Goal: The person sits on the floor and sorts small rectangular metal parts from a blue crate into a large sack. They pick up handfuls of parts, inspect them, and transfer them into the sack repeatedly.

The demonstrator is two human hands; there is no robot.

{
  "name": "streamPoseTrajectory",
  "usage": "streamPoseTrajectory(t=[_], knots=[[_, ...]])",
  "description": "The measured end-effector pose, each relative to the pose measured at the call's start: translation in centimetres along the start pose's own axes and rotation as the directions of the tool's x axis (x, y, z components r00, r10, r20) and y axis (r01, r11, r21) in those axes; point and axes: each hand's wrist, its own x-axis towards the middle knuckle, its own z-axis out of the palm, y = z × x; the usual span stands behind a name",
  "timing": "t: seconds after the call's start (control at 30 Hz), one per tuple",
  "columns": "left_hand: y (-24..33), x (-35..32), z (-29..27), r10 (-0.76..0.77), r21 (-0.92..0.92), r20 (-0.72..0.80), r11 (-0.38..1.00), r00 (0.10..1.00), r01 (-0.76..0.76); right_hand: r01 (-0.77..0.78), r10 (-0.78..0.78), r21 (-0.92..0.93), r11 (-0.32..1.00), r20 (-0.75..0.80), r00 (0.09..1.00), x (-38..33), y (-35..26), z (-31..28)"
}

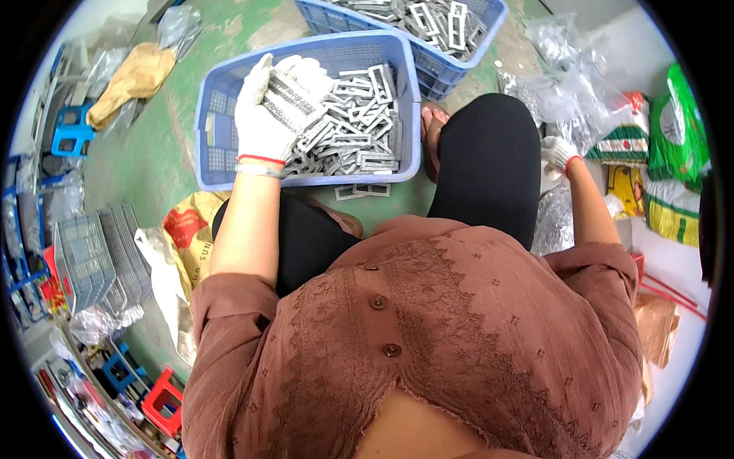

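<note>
In a white knitted glove with a red cuff, my left hand (264,115) is over the left side of a blue plastic crate (306,182). Its fingers are curled round a small stack of grey rectangular frames (290,103). Loose grey frames (355,138) of the same kind fill the crate in a jumble. My right hand (560,155), gloved alike, is low beside my right knee, next to clear plastic bags (554,218). Its fingers look curled and are partly hidden, so what they hold does not show.
A second blue crate (451,65) of grey frames touches the first at the back. Two frames (363,191) lie on the green floor before the near crate. Filled sacks (677,130) line the right wall. Stacked grey crates (103,256) and a paper sack (191,237) are at left.
</note>
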Motion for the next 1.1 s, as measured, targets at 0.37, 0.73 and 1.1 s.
streamPoseTrajectory(t=[0.37, 0.73, 1.1], knots=[[0.9, -0.5, 1.9, 0.096, -0.122, -0.040, 0.988, 0.995, -0.100, 0.030, -0.029, -0.003, 1.000, -0.322, 0.946, 9.8, -22.9, -28.5], [2.7, 0.1, 1.4, 0.141, -0.172, -0.076, 0.973, 0.987, -0.153, 0.222, -0.217, -0.483, 0.847, 0.065, 0.974, 31.7, -33.4, -19.8], [3.2, 0.5, 1.3, 0.229, -0.090, -0.057, 0.968, 0.972, -0.233, 0.061, -0.007, -0.660, 0.748, 0.083, 0.996, 38.3, -33.4, -12.8]])
